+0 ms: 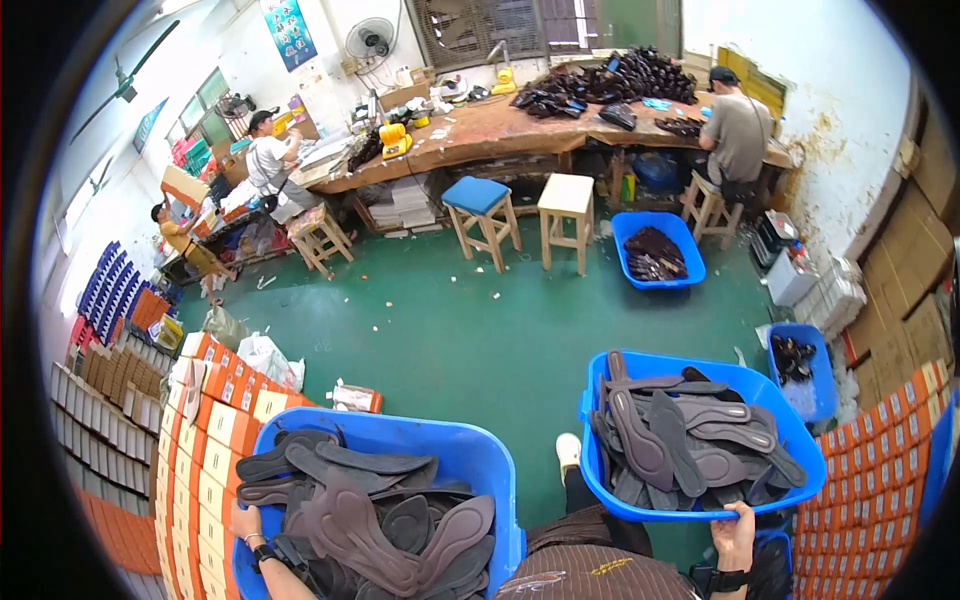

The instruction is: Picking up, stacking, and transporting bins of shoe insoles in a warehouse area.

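Observation:
My left hand point(246, 522), with a dark band on its wrist, is closed on the left rim of a large blue plastic tub point(470, 432) at the lower left. Grey and brown shoe insoles point(360, 530) lie heaped loosely inside it. At the lower right, my right hand point(736, 536) grips the near rim of a second blue tub point(700, 363). That one is also piled with dark insoles point(690, 435), some overlapping its far edge. Part of each hand's fingers is hidden by the tub it holds.
Stacked orange-and-white boxes point(200, 470) flank the left tub; more orange boxes point(870, 480) rise at right. Ahead are stools point(566, 195), another blue tub point(690, 240) and a long workbench point(470, 140). One person point(738, 130) sits at its right end; others work at far left.

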Demonstrator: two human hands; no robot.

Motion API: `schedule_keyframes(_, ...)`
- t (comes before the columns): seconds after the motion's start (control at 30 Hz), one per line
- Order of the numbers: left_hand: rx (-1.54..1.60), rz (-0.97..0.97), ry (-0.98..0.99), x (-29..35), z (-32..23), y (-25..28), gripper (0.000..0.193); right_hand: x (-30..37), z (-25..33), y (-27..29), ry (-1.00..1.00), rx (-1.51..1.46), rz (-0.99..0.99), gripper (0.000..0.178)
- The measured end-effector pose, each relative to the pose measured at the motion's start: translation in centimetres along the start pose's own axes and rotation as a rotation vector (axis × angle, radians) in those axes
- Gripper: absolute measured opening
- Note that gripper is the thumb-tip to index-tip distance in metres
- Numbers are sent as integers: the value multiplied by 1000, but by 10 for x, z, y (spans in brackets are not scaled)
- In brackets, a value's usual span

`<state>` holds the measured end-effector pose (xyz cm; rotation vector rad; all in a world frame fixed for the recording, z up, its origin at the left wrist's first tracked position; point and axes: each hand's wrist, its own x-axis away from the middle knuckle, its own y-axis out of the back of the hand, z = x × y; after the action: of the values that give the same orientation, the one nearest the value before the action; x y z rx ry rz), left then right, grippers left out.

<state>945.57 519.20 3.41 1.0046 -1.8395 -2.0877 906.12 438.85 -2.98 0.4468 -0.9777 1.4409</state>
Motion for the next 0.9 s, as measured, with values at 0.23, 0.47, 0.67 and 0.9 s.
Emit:
schedule_keyframes(0.23, 33, -5, 114, -50, -156, -27, 51, -134, 17, -193, -7, 123, 4, 15)
schedule_keyframes(0.47, -3, -87, 175, -110, -281, -38, 43, -162, 40, -417, -57, 136, 114, 15)
schedule_keyframes(0.67, -67, 73, 272, -205, -409, -81, 48, -263, 18, -559, 44, 135, 49, 14)
schedule_keyframes(0.9, -39, 85, 168, -318, -550, -103, 56, -293, 23, -698, -73, 127, 2, 14)
